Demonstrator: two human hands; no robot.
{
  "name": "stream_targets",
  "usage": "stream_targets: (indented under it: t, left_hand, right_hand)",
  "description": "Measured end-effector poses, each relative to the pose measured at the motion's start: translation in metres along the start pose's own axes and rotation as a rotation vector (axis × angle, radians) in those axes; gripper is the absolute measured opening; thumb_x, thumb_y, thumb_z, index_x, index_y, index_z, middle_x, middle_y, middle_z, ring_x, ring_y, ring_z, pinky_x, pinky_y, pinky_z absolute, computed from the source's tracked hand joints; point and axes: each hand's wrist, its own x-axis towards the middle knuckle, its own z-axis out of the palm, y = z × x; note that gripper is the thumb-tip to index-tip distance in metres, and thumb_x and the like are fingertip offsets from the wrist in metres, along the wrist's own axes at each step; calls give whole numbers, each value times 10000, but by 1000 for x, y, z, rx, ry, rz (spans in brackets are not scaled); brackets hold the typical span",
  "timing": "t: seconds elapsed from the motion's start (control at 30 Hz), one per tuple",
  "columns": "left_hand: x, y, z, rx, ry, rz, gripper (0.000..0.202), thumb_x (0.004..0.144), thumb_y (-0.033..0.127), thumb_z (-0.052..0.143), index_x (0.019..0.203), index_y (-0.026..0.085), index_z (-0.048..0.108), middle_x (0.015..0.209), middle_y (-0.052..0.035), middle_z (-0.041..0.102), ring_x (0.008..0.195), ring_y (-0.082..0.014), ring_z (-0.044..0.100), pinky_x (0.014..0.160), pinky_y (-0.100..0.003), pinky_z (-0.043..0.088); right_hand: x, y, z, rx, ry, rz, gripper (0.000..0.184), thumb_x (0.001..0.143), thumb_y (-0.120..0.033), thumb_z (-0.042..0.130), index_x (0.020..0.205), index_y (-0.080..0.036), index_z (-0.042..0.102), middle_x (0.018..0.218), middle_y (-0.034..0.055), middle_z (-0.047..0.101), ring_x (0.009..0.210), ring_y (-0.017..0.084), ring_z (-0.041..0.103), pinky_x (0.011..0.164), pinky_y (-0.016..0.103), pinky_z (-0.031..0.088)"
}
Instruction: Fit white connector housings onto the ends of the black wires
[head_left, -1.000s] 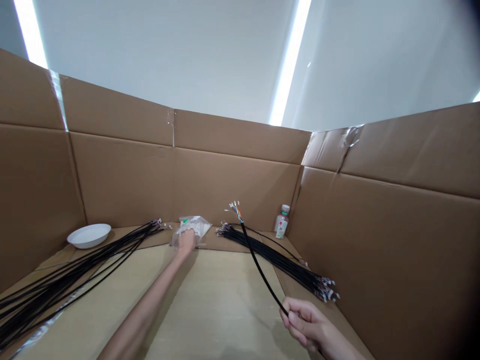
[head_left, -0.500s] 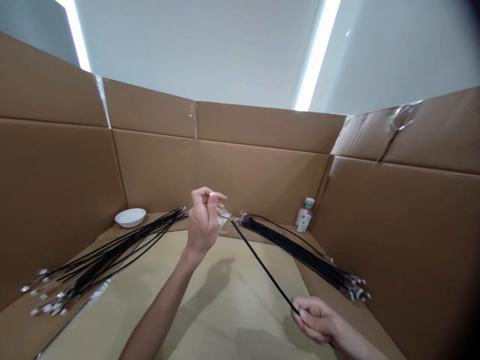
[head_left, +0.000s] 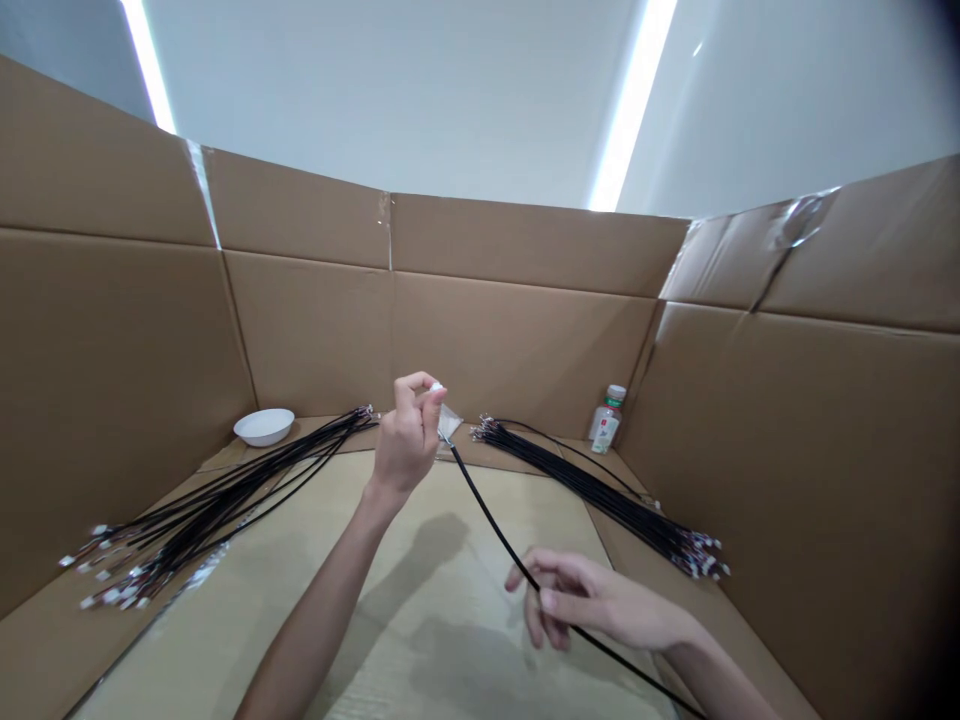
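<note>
While hands (head_left: pixel 611 605) touch cable (head_left: pixel 491 522) — apparently both — side walls (head_left: pixel 810 450) stand well away.

Looked like a makeshift cable workbench: taped cardboard walls (head_left: pixel 525 330) around tabletop (head_left: pixel 551 510), black cable bundles (head_left: pixel 589 490) left and right.

One held cable (head_left: pixel 480 501), two cable bundles (head_left: pixel 225 497) (head_left: pixel 592 491), one bowl (head_left: pixel 263 429)

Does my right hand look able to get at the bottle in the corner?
Probably yes, with a forward reach: just the low cable bundle seems to lie between the right hand and the upright bottle. The black cable at that hand might need releasing first.
</note>
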Motion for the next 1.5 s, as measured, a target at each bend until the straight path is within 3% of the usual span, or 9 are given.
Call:
stream_targets:
  t: [0.17,0.27,0.37,0.67,0.73,0.9,1.0,1.3,1.5]
  left_hand:
    - [-11,4,7,-75,28,239,110,1064,340,523,1088,239,483,615,92,584,406,-68,526,447,-170,360]
    - [-17,4,6,-133,68,336,155,1050,379,546,1006,238,500,613,88,600,382,-61,504,441,-175,382]
    - [-20,4,3,-175,143,352,183,1047,361,561,926,233,510,550,101,545,364,-61,495,440,-179,401]
    - [-13,23,12,-258,467,230,123,1080,354,536,1105,235,512,551,123,586,364,-42,550,433,-131,420]
    - [-10,29,9,-281,450,191,123,1087,344,526,1099,223,510,551,120,608,356,-37,538,422,-126,423]
    - [-12,37,1,-390,205,91,105,1086,314,534,1112,213,520,724,38,764,507,-67,689,462,-135,506]
    - [-19,36,0,-399,125,110,115,1069,282,572,1160,219,542,776,23,781,579,-94,744,489,-152,544]
    - [-25,37,5,-350,197,188,135,1055,279,600,1162,198,595,741,13,790,599,-153,775,499,-218,599]
    - [-26,38,6,-323,228,168,156,1052,318,608,1142,191,594,791,11,786,630,-116,776,494,-165,573]
  right_hand:
    - [52,-47,24,182,188,-221,466,1001,-608,558,1172,-178,611,901,64,721,705,131,637,664,267,500]
    - [73,-65,37,259,290,-357,381,985,-549,625,908,-177,611,701,-22,623,478,43,413,455,190,293]
    - [81,-70,45,265,389,-443,357,955,-469,704,788,-176,587,573,-73,516,434,23,299,421,182,193]
    - [82,-61,58,288,705,-590,193,910,-352,772,850,-174,728,750,27,772,523,71,624,489,172,507]
    - [82,-59,57,299,734,-596,168,900,-329,786,848,-178,734,749,27,785,525,69,639,497,163,523]
    - [79,-58,51,315,728,-601,134,880,-301,809,851,-184,752,753,31,806,530,68,662,508,148,538]
    - [78,-57,48,320,728,-599,127,873,-295,819,857,-181,766,765,34,812,533,66,668,513,146,540]
    - [81,-50,43,421,741,-601,136,916,-336,787,897,-202,766,806,26,820,578,77,696,550,159,563]
    - [82,-48,43,464,710,-586,143,912,-341,791,894,-201,764,797,26,819,562,71,689,538,155,550]
